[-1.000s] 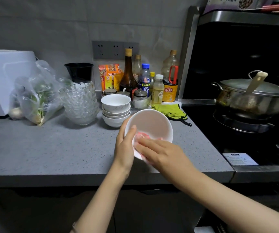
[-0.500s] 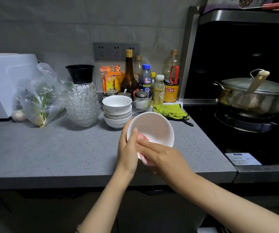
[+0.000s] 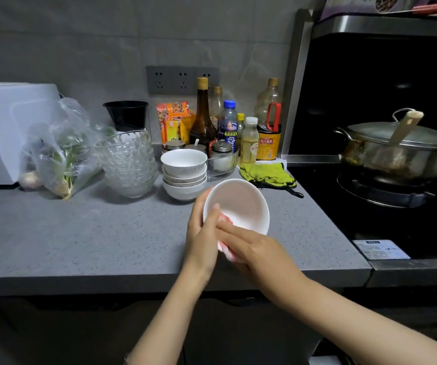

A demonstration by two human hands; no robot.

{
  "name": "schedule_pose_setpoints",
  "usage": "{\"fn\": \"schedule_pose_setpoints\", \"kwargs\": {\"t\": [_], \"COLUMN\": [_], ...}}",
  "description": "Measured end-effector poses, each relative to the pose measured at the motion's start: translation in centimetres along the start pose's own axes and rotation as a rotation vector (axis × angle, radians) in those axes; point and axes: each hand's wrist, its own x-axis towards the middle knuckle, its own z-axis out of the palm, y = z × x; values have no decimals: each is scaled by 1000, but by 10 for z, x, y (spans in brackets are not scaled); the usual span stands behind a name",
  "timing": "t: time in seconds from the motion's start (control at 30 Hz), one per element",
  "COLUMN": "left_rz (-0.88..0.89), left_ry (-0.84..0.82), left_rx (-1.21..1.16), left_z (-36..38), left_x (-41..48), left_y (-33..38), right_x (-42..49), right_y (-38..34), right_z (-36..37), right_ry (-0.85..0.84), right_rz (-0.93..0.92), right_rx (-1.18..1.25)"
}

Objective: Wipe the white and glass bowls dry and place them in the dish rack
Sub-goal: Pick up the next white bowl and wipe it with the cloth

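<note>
My left hand (image 3: 203, 235) grips the rim of a white bowl (image 3: 241, 204), tilted toward me above the grey counter (image 3: 80, 233). My right hand (image 3: 251, 248) pinches a pink cloth (image 3: 225, 219) against the bowl's near rim, fingers inside and the cloth folded over the edge. Behind them stands a stack of several white bowls (image 3: 184, 175). Left of that sits a stack of several glass bowls (image 3: 128, 162). No dish rack is in view.
Bottles and jars (image 3: 228, 133) line the wall behind the bowls. A green cloth (image 3: 267, 173) lies by the stove, where a lidded steel pot (image 3: 399, 148) sits. A plastic bag of greens (image 3: 62, 154) and a white appliance (image 3: 9, 127) stand at left.
My right hand has slid the pink cloth along the bowl's near rim toward the left, and the bowl has turned slightly in my left hand.
</note>
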Motion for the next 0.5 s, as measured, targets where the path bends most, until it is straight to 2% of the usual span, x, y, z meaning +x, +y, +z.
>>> {"fn": "schedule_pose_setpoints", "kwargs": {"t": [0.1, 0.17, 0.27, 0.4, 0.43, 0.5], "left_rz": [2, -29, -23, -28, -36, -35], "left_ry": [-149, -225, -193, -86, -51, -16], "left_rx": [128, 165, 133, -38, -65, -62], "left_z": [-16, -19, -16, -1, 1, 0], "left_x": [6, 6, 5, -7, -8, -6], "left_y": [9, 13, 11, 0, -1, 1], "right_x": [-9, -11, -10, 1, 2, -1], "right_y": [34, 42, 27, -7, -10, -4], "right_z": [-9, -14, -12, -8, -6, -5], "right_ry": [-71, -81, -12, 76, 86, 76], "right_rz": [-280, -344, -284, -7, 18, -59], "right_rx": [-246, -345, -350, -152, -113, -88]}}
